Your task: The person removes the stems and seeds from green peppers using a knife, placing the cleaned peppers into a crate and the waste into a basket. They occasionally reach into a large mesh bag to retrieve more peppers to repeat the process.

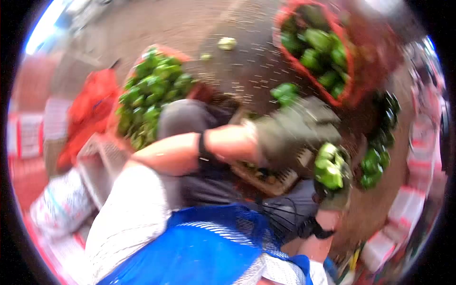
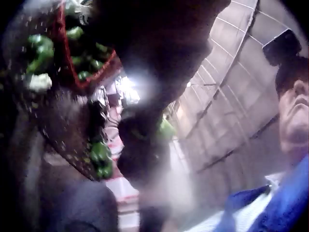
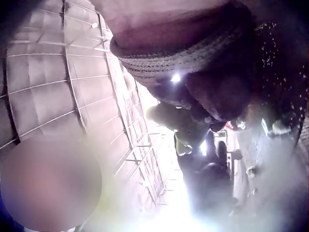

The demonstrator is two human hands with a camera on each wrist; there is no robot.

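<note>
My left hand [image 1: 297, 130], in a grey-green work glove, reaches across the front of my body in the head view, blurred, with its fingers pointing right. Below and to the right of it, my gloved right hand [image 1: 339, 197] holds a green bell pepper [image 1: 328, 171], part of it pale and shiny. That pepper shows in the right wrist view as a pale green shape [image 3: 171, 116] under the dark glove. Just beyond the left hand, a loose bell pepper [image 1: 285, 93] lies on a dark surface [image 1: 237, 61] strewn with pale specks.
An open red mesh sack [image 1: 349, 71] of peppers stands at the far right. On the left is a crate heaped with green peppers [image 1: 154, 85], beside a red-orange bag [image 1: 92, 111]. More peppers [image 1: 373, 166] lie at right. A pale basket [image 1: 270, 185] sits below my hands.
</note>
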